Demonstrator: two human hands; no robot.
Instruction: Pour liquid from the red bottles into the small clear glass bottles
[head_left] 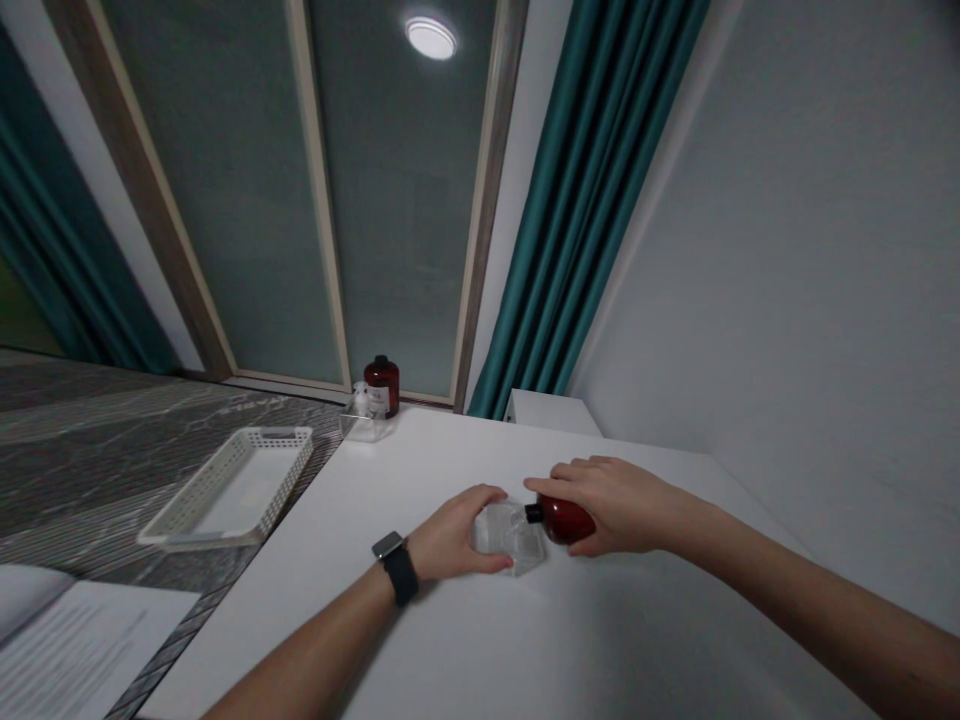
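Observation:
My right hand [615, 500] is wrapped round a dark red bottle [566, 520], tilted on its side so that its black neck points left. Just under that neck lies a clear plastic container [506, 530], and my left hand [457, 535] grips it from the left side, thumb and fingers on opposite edges. The bottle's neck is at the container's right edge; whether they touch, I cannot tell. A black watch sits on my left wrist. Both hands are low over the white table [420, 640].
At the table's far left corner stand a larger brown-red bottle [382, 388] and a clear box [365, 428] with a small clear pump bottle [361, 400]. Left of the table are a white perforated basket [187, 490] and an open book [90, 650]. A white cabinet [555, 412] stands beyond.

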